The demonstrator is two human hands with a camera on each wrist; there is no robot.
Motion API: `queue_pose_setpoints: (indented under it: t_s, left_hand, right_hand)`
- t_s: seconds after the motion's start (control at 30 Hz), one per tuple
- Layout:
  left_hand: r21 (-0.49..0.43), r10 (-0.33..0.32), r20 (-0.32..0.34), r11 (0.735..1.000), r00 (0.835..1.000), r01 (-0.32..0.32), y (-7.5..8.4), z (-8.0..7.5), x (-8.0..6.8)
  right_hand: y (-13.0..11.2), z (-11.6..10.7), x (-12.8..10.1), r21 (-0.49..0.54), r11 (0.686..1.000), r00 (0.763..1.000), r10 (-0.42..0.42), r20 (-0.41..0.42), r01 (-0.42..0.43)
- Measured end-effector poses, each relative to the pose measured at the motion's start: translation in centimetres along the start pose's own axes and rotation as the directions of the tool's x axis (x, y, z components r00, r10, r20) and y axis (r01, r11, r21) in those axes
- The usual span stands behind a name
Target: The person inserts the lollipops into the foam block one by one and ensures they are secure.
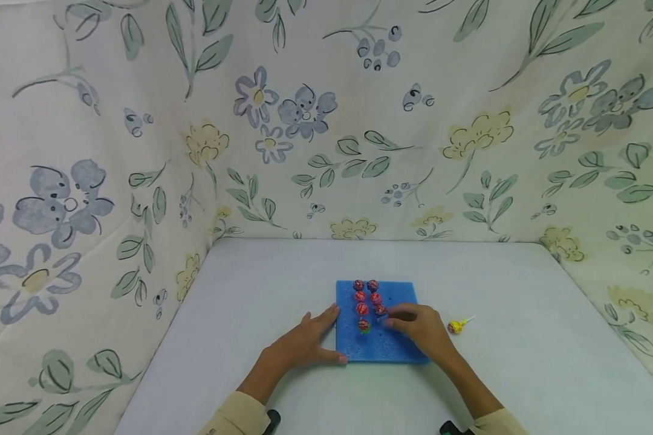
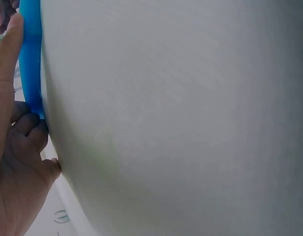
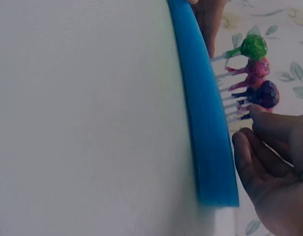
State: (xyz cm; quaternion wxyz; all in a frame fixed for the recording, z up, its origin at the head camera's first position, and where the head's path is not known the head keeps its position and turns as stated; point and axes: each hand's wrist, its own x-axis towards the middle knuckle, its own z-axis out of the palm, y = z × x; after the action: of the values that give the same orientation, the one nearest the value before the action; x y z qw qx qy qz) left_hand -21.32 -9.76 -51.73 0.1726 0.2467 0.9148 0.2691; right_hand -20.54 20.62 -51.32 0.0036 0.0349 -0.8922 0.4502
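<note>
A blue foam pad (image 1: 380, 338) lies flat on the pale worktop (image 1: 522, 374), near the centre and toward the near edge. Lollipops (image 1: 367, 302) stand in it in two short rows, sticks pushed into the foam, heads up.

The left hand (image 1: 305, 344) rests on the worktop against the pad's left edge, fingers straight, thumb along the near left corner; its grip is apart and holds nothing. The right hand (image 1: 421, 329) lies over the pad's right part, fingertips at the nearest lollipop of the right row (image 1: 380, 310); whether they pinch its stick cannot be told.

Judged from appearance, the pad is light, soft and liable to slide or lift, so it wants pressing at an edge. The lollipops look light, with hard heads on thin sticks; the stick just under the head appears the best hold.

One yellow lollipop (image 1: 456, 327) lies loose just right of the right hand. Flowered cloth walls (image 1: 141, 181) close the left, far and right sides; open worktop remains on both sides of the pad.
</note>
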Motion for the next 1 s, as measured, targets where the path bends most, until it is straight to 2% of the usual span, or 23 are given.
queue_pose_setpoints:
  t_s: [0.23,0.67,1.0]
  left_hand:
    - [-0.001,0.007,0.001,1.0,1.0,-0.007,-0.2,0.0,0.1]
    - [0.003,0.009,-0.001,1.0,1.0,-0.009,-0.2,0.1,0.2]
    - [-0.003,0.026,-0.003,1.0,1.0,-0.026,-0.2,0.1,0.1]
  right_hand:
    - [1.0,-2.3,-0.7,0.009,1.0,1.0,0.006,-0.005,-0.006]
    - [2.9,-6.8,-2.3,0.034,0.999,0.998,0.03,-0.062,-0.028]
    - [4.4,-9.5,-2.8,-0.037,0.996,0.994,0.081,-0.071,-0.084]
